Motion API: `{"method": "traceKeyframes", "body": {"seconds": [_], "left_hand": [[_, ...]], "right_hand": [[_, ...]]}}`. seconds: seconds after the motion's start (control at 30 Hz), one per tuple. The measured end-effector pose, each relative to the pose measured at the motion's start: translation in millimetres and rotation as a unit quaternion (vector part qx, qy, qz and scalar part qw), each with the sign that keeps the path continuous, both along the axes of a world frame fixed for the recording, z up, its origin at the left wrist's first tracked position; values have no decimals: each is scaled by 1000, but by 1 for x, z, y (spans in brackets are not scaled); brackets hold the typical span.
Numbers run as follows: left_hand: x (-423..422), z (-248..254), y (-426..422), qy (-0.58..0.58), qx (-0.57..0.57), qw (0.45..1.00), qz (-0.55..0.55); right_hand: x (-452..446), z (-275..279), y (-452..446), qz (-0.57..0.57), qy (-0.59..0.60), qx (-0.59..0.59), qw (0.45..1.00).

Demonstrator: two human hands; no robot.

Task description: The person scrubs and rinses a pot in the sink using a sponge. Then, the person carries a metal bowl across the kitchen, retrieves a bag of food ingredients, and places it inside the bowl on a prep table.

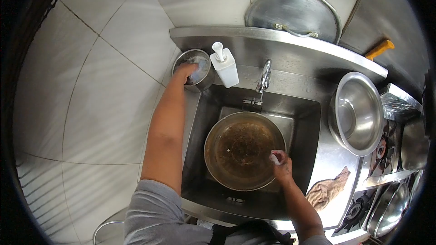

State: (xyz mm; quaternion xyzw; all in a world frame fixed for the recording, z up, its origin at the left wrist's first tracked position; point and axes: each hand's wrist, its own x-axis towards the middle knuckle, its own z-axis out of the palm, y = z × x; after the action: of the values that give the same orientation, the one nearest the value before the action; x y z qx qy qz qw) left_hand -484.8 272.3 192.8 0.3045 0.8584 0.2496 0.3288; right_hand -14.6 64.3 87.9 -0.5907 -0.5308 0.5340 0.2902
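Grey sleeve (152, 208) is nearest. Left hand (186, 71) dips in the pot (207, 81); right hand (282, 165) curls at the rim of the pan (240, 147) in the sink (303, 140). Their grip I cannot tell.

Steel bowl (361, 111) and crumpled cloth (328, 189), counter's (338, 165) right side!
Bowl toward the back corner, cloth nearer the front; lid (295, 12) stands behind the back edge.

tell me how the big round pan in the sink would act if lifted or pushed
The pan is probably stiff, since it looks metal with an even round rim. It may be heavy and awkward, as it spans much of the sink. Pushed, it would likely slide before tipping, since its base looks broad.
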Motion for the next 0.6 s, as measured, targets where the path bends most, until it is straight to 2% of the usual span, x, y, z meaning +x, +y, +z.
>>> {"method": "traceKeyframes", "body": {"seconds": [0.1, 0.2, 0.23, 0.3, 0.33, 0.4, 0.43, 0.5, 0.57, 0.6], "left_hand": [[-41, -39, 18, -135, 32, 989, 55], [-92, -102, 42, -170, 86, 978, 83], [-74, -79, 31, -92, 104, 988, 62], [-13, 7, -9, 71, 136, 988, 19], [-11, 15, -18, 97, 170, 981, 10], [-9, 25, -31, 150, 235, 960, -10], [-5, 35, -39, 135, 259, 956, -1], [5, 55, -51, 105, 308, 946, 15], [9, 69, -58, 71, 315, 947, 11], [10, 75, -59, 55, 318, 946, 8]], "right_hand": [[0, 9, 1, -4, 15, -7, 1000], [0, 9, 2, -5, 27, 7, 1000], [1, 5, 3, -4, 31, 12, 999], [1, -2, 5, -9, 31, 4, 999], [0, -3, 6, -10, 32, 1, 999], [-16, 4, 11, 14, 24, 85, 996], [-29, 13, 15, 25, 20, 125, 992], [-72, 66, 35, 66, 91, 135, 984], [-124, 96, 64, 83, 219, 155, 960], [-152, 123, 78, 96, 232, 218, 943]]}}
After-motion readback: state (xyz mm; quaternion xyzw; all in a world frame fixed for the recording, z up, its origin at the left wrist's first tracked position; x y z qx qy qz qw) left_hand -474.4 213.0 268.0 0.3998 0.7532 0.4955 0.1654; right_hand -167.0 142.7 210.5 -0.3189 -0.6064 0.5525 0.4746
